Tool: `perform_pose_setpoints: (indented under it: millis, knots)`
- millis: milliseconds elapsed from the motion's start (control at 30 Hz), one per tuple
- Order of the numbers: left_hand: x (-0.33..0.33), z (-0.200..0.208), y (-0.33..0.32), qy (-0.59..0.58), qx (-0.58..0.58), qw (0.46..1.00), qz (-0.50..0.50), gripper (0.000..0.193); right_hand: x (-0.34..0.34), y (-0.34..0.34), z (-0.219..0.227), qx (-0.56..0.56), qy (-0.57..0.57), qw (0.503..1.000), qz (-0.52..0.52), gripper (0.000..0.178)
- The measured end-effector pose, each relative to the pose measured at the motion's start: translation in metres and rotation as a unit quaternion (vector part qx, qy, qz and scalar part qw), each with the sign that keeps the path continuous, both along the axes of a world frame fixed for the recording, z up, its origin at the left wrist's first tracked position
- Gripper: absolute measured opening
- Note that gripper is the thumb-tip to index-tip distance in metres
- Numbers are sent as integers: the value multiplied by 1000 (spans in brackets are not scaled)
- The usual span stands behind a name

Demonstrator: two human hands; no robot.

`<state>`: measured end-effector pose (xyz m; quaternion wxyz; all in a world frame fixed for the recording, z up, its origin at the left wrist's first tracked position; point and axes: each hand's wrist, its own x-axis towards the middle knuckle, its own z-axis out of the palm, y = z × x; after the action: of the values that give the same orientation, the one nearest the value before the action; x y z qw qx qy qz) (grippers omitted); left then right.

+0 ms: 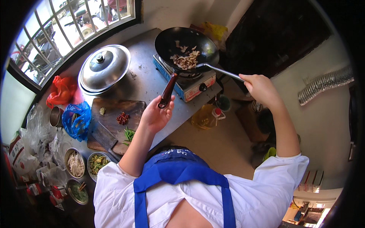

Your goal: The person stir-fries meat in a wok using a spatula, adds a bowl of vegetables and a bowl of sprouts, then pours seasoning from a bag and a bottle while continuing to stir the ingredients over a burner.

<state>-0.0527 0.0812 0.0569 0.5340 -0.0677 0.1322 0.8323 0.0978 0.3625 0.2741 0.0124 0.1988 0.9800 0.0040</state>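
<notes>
At the upper centre of the frame, I see the wok (207,47) with sliced food (185,60) on the stove (195,89), the right hand (262,89) clenched around a metal utensil (224,72), the left hand (155,116) palm-up at the wok handle (168,90), its grip unclear to me.

right hand (263,88): grips metal utensil (225,72) | left hand (154,117): at wok handle (168,89)

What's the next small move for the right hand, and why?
Probably slide the utensil left under the food and turn it: the right hand already grips the utensil, its head is at the heap's right edge, and most pieces sit bunched toward the near side of the wok.
</notes>
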Motion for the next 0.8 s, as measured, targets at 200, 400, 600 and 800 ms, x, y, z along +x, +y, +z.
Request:
perform_pose_setpoints:
  millis: [200,400,600,800]
  knots:
    - [19,6,-16,78,-55,995,3,36,-38,16,-44,-6,17,999,38,29]
    - [23,1,-25,114,-69,991,31,29,-105,36,-55,38,66,993,86,28]
    - [27,0,-18,114,-81,989,49,25,-148,48,-97,90,71,992,61,33]
    - [20,-3,-15,115,-95,987,61,26,-117,62,-114,112,-12,990,85,39]
